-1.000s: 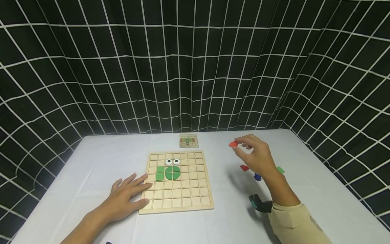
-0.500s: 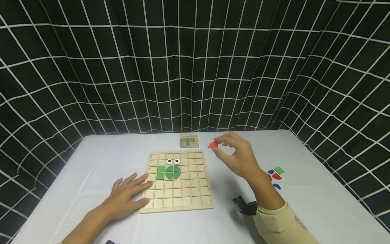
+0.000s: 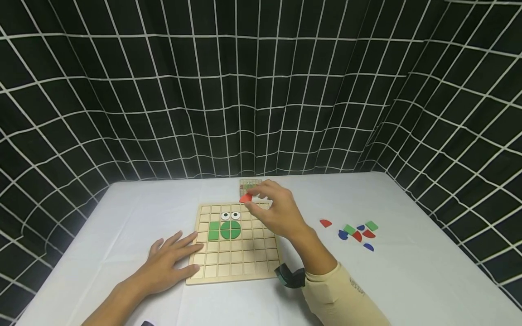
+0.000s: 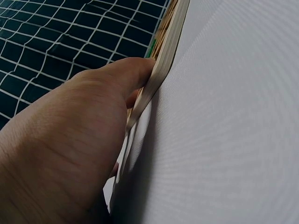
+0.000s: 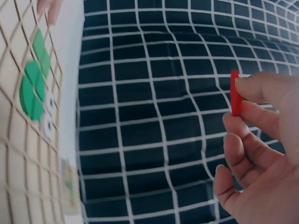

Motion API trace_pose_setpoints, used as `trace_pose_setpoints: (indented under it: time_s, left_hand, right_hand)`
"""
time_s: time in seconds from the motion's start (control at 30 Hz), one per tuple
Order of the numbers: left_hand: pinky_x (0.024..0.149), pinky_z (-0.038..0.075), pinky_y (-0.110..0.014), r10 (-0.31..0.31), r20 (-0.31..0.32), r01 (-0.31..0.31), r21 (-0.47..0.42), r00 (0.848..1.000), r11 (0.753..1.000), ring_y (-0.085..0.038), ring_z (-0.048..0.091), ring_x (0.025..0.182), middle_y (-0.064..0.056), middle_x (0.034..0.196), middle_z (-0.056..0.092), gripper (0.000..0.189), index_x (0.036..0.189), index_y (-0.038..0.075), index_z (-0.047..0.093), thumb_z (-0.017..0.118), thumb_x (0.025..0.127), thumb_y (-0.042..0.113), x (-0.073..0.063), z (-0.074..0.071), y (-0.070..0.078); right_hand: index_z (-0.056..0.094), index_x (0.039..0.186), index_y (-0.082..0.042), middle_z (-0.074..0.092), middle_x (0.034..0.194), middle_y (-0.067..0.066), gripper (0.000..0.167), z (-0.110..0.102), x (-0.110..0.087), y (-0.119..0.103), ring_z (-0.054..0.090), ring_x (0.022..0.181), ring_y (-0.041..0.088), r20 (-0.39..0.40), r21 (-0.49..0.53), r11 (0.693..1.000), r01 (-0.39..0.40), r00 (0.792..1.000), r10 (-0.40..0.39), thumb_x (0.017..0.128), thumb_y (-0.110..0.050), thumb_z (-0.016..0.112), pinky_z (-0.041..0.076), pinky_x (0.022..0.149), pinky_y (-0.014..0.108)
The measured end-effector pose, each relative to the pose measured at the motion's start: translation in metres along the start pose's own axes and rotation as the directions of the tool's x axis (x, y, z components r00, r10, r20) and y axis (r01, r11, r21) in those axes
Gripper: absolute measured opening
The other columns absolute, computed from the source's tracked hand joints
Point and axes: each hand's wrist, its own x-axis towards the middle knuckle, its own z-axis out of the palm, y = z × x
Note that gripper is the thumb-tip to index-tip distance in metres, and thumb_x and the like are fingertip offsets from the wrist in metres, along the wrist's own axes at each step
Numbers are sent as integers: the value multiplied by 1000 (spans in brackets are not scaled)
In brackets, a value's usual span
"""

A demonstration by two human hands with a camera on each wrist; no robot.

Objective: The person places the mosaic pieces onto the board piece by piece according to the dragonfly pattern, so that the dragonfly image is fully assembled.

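Observation:
A wooden grid board point(image 3: 232, 270) lies on the white table. Green quarter-circle tiles on it form a disc point(image 3: 230, 230), with two green square tiles point(image 3: 214, 231) at its left and two round eye tiles point(image 3: 230, 216) above. My right hand point(image 3: 277, 210) is over the board's far right part, pinching a red quarter-circle tile point(image 3: 245, 198) between thumb and fingertips; the right wrist view shows this tile point(image 5: 235, 93) edge-on. My left hand point(image 3: 169, 262) rests with fingers spread at the board's left edge. In the left wrist view its thumb touches the board's rim point(image 4: 161, 70).
A small pattern card point(image 3: 244, 182) lies behind the board, partly covered by my right hand. At the right of the table are loose red tiles point(image 3: 326, 223), blue tiles point(image 3: 369, 247) and green tiles point(image 3: 371, 225). A black curtain with white grid lines point(image 3: 261, 90) surrounds the table.
My right hand has moved left with the red tile, from over the right side of the table to over the board. My left hand has stayed in place.

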Motion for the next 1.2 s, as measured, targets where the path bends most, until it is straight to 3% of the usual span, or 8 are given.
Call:
trace_pose_setpoints:
  time_s: [0.27, 0.4, 0.53, 0.7, 1.07, 1.2]
  left_hand:
    - [102, 6, -68, -3, 10, 3, -1, 1000, 1000, -37, 27, 138, 4, 149, 41, 50, 131, 28, 62, 62, 88, 55, -1, 0, -1]
    - [102, 7, -68, 2, 13, -2, 0, 1000, 1000, -37, 27, 138, 4, 149, 41, 50, 131, 29, 62, 62, 88, 55, -1, 0, -1]
    - [101, 8, -69, 9, 12, -9, 1, 1000, 1000, -38, 27, 138, 4, 149, 40, 50, 131, 29, 62, 61, 88, 55, 0, 0, -2]
    - [100, 7, -69, 12, 12, -12, -3, 1000, 1000, -38, 27, 138, 3, 150, 40, 50, 130, 28, 62, 61, 89, 55, 0, 0, -2]
    - [101, 7, -68, 5, 13, -5, -13, 1000, 1000, -37, 27, 138, 4, 149, 41, 51, 131, 28, 62, 61, 88, 56, -1, 0, -2]
    - [101, 7, -69, 7, 12, -7, -12, 1000, 1000, -38, 27, 138, 4, 149, 41, 51, 130, 27, 63, 61, 88, 56, 0, 0, -2]
  right_hand:
    - [73, 101, -3, 67, 96, 2, 20, 44, 8, -1, 60, 88, 25, 59, 40, 996, -80, 995, 78, 82, -10, 76, 51, 75, 41]
    - [73, 103, -5, 67, 98, -1, 21, 65, 10, -1, 60, 90, 21, 111, 19, 987, -160, 981, 157, 84, -13, 75, 50, 75, 34]
    - [73, 107, -8, 67, 101, -6, 23, 85, 11, 1, 59, 92, 16, 173, 14, 959, -284, 945, 278, 86, -18, 74, 49, 74, 26]
    - [73, 109, -10, 66, 102, -8, 24, 105, 12, 6, 58, 93, 16, 219, 16, 922, -386, 902, 373, 87, -20, 73, 49, 73, 25]
    - [73, 108, -12, 65, 101, -10, 24, 135, 13, 17, 56, 91, 11, 321, -77, 865, -495, 810, 492, 87, -22, 74, 48, 74, 24]
    - [72, 110, -11, 65, 102, -7, 26, 139, 13, 17, 56, 89, 10, 352, -106, 864, -492, 794, 496, 86, -22, 74, 49, 76, 24]
